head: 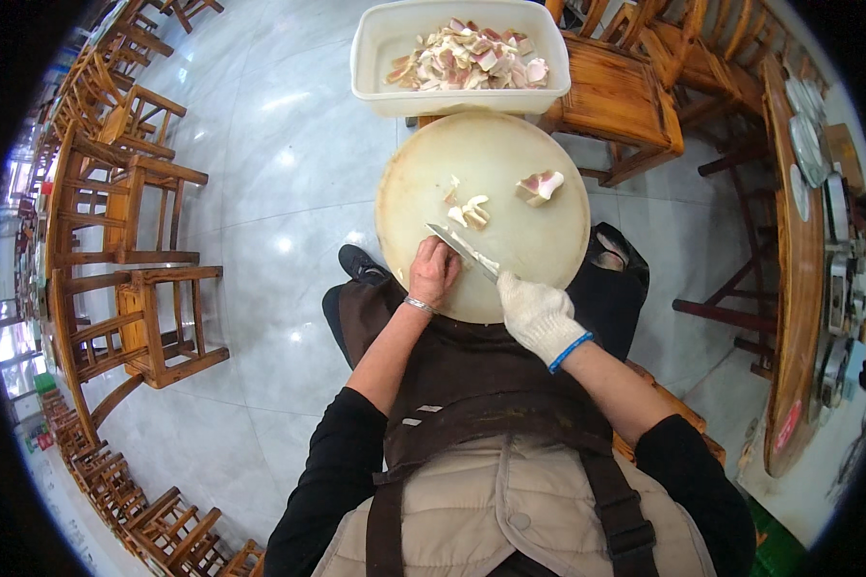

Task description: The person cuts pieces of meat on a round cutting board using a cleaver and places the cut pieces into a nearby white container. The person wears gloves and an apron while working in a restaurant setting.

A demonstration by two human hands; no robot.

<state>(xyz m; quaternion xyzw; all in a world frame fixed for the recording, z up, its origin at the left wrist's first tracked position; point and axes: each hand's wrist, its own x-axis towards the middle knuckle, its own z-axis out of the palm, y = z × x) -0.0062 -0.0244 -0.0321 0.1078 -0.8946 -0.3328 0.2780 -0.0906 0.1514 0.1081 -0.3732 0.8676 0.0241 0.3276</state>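
A knife (469, 254) is gripped by its handle in my right hand (545, 314), which wears a white knit glove with a blue cuff. Its blade slants up and left over a round cutting board (548, 245), beside pale strips of food. My bare left hand (433, 272), with a bracelet at the wrist, rests at the board's near left, fingers curled near the blade; whether they pinch a piece cannot be told. Cut pale pieces (470, 213) lie just beyond the knife. One larger pinkish-white chunk (539, 187) sits at the board's right.
Behind the board, a white plastic tub (375, 104) holds many cut pinkish-white pieces (476, 58). A wooden chair (620, 94) stands right of it. Wooden chairs (137, 324) line the left side. At the far right is a wooden table (794, 288) with dishes. A black bag (620, 252) is beside the board.
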